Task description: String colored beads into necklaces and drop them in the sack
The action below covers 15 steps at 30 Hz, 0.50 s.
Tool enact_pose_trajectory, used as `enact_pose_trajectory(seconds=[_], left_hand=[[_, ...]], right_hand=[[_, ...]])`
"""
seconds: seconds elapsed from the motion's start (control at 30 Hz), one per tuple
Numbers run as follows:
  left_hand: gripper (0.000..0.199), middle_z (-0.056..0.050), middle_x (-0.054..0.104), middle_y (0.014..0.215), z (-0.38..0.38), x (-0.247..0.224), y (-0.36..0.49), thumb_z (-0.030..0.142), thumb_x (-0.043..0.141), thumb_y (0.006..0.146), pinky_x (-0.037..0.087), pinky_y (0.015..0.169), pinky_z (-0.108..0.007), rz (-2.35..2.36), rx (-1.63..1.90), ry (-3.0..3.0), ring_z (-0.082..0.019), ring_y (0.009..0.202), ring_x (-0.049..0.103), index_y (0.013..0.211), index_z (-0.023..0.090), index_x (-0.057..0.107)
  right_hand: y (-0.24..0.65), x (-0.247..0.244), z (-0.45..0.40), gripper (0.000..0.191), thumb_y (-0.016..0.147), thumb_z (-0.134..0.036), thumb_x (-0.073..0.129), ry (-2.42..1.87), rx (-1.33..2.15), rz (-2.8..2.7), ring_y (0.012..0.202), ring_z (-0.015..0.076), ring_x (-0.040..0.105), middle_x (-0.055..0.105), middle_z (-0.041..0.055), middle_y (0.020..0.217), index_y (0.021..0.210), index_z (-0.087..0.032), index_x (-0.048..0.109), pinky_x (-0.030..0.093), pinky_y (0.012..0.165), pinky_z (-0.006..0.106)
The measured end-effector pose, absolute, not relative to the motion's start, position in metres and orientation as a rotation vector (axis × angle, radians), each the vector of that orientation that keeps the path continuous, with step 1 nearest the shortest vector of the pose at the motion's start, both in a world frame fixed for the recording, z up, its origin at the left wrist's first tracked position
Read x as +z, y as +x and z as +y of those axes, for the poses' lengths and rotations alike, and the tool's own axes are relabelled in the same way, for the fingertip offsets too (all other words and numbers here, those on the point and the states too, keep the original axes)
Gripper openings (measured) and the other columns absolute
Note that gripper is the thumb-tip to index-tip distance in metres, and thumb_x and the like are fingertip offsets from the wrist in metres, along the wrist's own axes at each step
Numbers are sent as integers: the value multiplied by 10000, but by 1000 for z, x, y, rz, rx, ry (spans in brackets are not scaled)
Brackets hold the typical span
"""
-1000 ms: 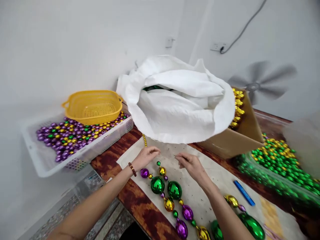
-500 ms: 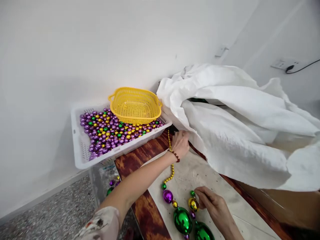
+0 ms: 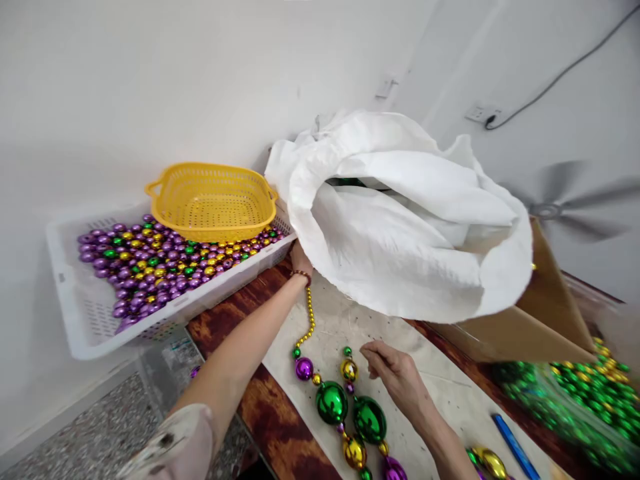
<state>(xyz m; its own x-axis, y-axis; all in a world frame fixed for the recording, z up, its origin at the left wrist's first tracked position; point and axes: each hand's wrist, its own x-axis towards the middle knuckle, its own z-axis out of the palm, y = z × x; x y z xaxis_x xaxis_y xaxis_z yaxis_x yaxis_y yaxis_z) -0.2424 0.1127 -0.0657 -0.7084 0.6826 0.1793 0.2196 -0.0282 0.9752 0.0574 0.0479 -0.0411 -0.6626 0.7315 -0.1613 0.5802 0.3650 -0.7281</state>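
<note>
My left hand reaches to the table's far end, between the white crate and the white sack; its fingers are hidden. Below its braceleted wrist runs a line of small gold beads, leading to a green bead, a purple bead and a large green bead. My right hand is over the table cover, thumb and fingertips pinched together beside the strand's other end, near a small green bead and a gold bead. Whatever it pinches is too small to make out.
Purple, gold and green beads fill much of a white crate at left, with a yellow basket resting on it. A blue tool lies at lower right. Beyond are a cardboard box, green beads and a fan.
The view has swung right, bringing the fan, box and blue tool into sight. My left hand has gone farther in beside the sack. My right hand stays pinched near the strand's end.
</note>
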Motion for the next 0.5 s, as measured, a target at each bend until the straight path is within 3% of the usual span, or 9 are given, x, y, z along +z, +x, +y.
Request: enact_pose_trajectory(seconds=[0.13, 0.2, 0.3, 0.4, 0.5], left_hand=[[98, -80, 713, 946, 49, -52, -219, 188, 577, 872, 510, 835, -331, 1892, 1765, 920, -206, 908, 649, 919, 151, 654], [106, -16, 666, 755, 3, -38, -203, 262, 621, 851, 499, 689, -266, 1792, 1746, 966, -152, 715, 617, 801, 170, 629], [181, 54, 536, 536, -56, -6, -177, 350, 644, 857, 425, 512, -205, 1509, 1603, 998, -96, 498, 497, 786, 186, 611], [234, 72, 493, 484, -84, 18, -152, 408, 670, 839, 339, 405, -176, 1368, 1501, 921, -68, 405, 421, 800, 186, 610], [278, 37, 595, 583, -80, 19, -129, 441, 705, 799, 328, 365, -168, 1268, 1427, 854, -68, 407, 477, 812, 180, 610]], right_hand=[[64, -26, 43, 312, 969, -412, 451, -1127, 1089, -2418, 589, 160, 634, 633, 3, 652, 839, -201, 640, 452, 606, 258], [65, -18, 42, 277, 973, -370, 461, -1072, 1049, -2424, 593, 152, 647, 657, 6, 699, 852, -200, 644, 459, 603, 252], [65, -2, 42, 230, 968, -306, 477, -966, 978, -2425, 599, 145, 658, 680, 12, 747, 878, -198, 659, 467, 587, 245], [66, 17, 40, 206, 959, -278, 500, -860, 968, -2391, 605, 134, 659, 692, 19, 780, 883, -195, 672, 476, 566, 230], [65, 33, 36, 199, 954, -272, 525, -780, 1025, -2370, 611, 122, 658, 691, 14, 783, 860, -191, 680, 484, 566, 215]])
